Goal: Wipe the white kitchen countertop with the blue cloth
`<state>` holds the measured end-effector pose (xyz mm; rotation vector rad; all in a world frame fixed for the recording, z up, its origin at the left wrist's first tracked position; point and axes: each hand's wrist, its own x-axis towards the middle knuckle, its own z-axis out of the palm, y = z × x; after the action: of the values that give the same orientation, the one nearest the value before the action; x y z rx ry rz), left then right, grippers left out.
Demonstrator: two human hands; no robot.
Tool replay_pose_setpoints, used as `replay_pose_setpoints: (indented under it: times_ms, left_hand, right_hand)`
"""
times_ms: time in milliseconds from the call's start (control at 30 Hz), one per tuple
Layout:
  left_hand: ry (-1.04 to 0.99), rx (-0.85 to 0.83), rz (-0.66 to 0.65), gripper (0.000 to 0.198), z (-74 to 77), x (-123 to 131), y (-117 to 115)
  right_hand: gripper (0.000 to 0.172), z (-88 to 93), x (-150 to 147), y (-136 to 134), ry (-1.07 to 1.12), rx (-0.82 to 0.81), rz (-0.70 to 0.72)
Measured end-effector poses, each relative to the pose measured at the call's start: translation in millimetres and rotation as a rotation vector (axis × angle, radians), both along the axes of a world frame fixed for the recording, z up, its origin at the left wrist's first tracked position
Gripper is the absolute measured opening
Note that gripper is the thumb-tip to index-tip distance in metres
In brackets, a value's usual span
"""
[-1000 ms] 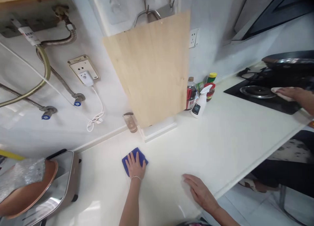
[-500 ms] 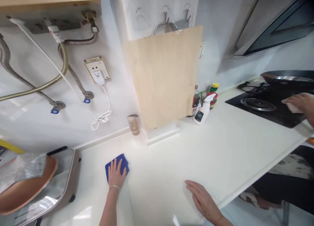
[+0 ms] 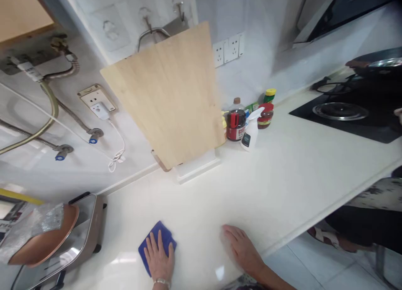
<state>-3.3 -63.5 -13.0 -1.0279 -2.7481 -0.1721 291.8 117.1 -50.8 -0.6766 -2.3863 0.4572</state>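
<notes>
A folded blue cloth (image 3: pixel 147 244) lies on the white counter (image 3: pixel 194 202), pressed flat under my left hand (image 3: pixel 159 258), whose fingers are spread over it. To the right, my right hand (image 3: pixel 243 248) hovers at or rests on the counter near its front edge; its fingers are loosely extended and slightly blurred, and nothing shows in them. A white spray bottle (image 3: pixel 251 133) stands farther back, beside a dark sauce bottle (image 3: pixel 236 121) and a red-lidded jar (image 3: pixel 265 116).
A wooden board (image 3: pixel 169 97) hangs from hooks on the wall. At left sits an electric cooker (image 3: pixel 91 223) with a copper pan (image 3: pixel 52 244). A black hob (image 3: pixel 351 110) is at right, where a person stands, wearing a sandal (image 3: pixel 328 236).
The view has shifted. My left hand and the blue cloth are nearer the counter's front. The other person's hand over the hob has mostly left view at the right edge.
</notes>
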Motion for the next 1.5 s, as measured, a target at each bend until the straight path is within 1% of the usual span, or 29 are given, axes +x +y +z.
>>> replay_pose_setpoints:
  times_ms: [67,200,300,367,433,533,600,667,767,833,900,1000,1067,1133,1200,1267,1300,1367,1433,1500]
  left_hand:
    - [0.01,-0.001,-0.075,0.065,-1.6,32.6,12.6]
    - [-0.015,0.003,-0.287,0.064,-2.8,100.2,50.6]
    - [-0.058,0.014,-0.423,0.067,-3.0,136.8,74.5]
    - [-0.076,0.014,-0.482,0.069,-2.2,149.4,82.7]
    - [-0.072,0.006,-0.522,0.07,-0.9,153.7,84.8]
    - [-0.051,-0.001,-0.562,0.071,-0.3,152.0,82.0]
    - [-0.044,0.009,-0.579,0.074,-1.8,148.2,80.1]
    - [-0.044,0.022,-0.602,0.077,-3.5,141.3,79.9]
    - [-0.056,0.019,-0.691,0.075,-2.9,120.2,82.3]
    - [-0.06,0.015,-0.748,0.068,-0.8,96.5,83.6]
    - [-0.063,0.027,-0.75,0.062,0.9,64.9,83.5]
    - [-0.086,0.063,-0.644,0.057,2.0,6.8,82.3]
    - [-0.117,0.085,-0.538,0.056,4.2,-33.6,83.9]
    - [-0.171,0.108,-0.431,0.058,10.1,-70.7,88.9]
    - [-0.294,0.134,-0.32,0.059,20.8,-101.3,96.1]
    - [-0.54,0.158,-0.248,0.051,33.9,-123.0,103.8]
    - [-0.645,0.206,-0.223,0.054,39.8,-129.9,107.4]
    - [-0.733,0.281,-0.14,0.062,47.0,-134.2,113.6]
    - [-0.655,0.296,-0.092,0.068,45.7,-125.7,118.7]
    - [-0.484,0.248,-0.076,0.069,36.9,-108.4,123.3]
  right_hand:
    - [0.054,5.9,-1.3,-0.9,0.034,0.003,0.0]
    - [0.048,15.5,-4.0,-3.3,0.066,-0.008,-0.026]
    - [0.048,21.8,-4.2,-3.8,0.083,-0.029,-0.043]
    - [0.05,24.9,-2.8,-3.3,0.098,-0.04,-0.036]
    - [0.051,26.0,-0.1,-3.1,0.107,-0.064,-0.016]
    - [0.051,22.3,5.3,-2.1,0.123,-0.085,0.03]
    - [0.049,18.1,10.1,3.1,0.152,-0.052,0.02]
    - [0.048,15.0,17.8,15.8,0.175,0.005,-0.048]
    - [0.047,13.5,38.8,50.2,0.166,0.079,-0.199]
    - [0.045,11.9,57.3,77.6,0.125,0.118,-0.333]
    - [0.044,6.3,73.5,101.9,0.061,0.149,-0.485]
    - [0.046,-12.9,82.4,123.8,-0.002,0.182,-0.678]
    - [0.048,-29.1,77.5,128.4,-0.009,0.217,-0.773]
    - [0.05,-41.3,70.0,128.6,-0.025,0.268,-0.846]
    - [0.049,-45.8,66.7,127.8,-0.068,0.314,-0.88]
    - [0.047,-42.0,70.8,128.7,-0.129,0.33,-0.856]
    - [0.046,-38.0,75.2,130.2,-0.16,0.322,-0.829]
    - [0.043,-28.7,85.7,135.6,-0.214,0.291,-0.772]
    - [0.039,-21.8,94.0,142.5,-0.24,0.276,-0.742]
    - [0.038,-20.1,96.6,148.1,-0.233,0.29,-0.755]
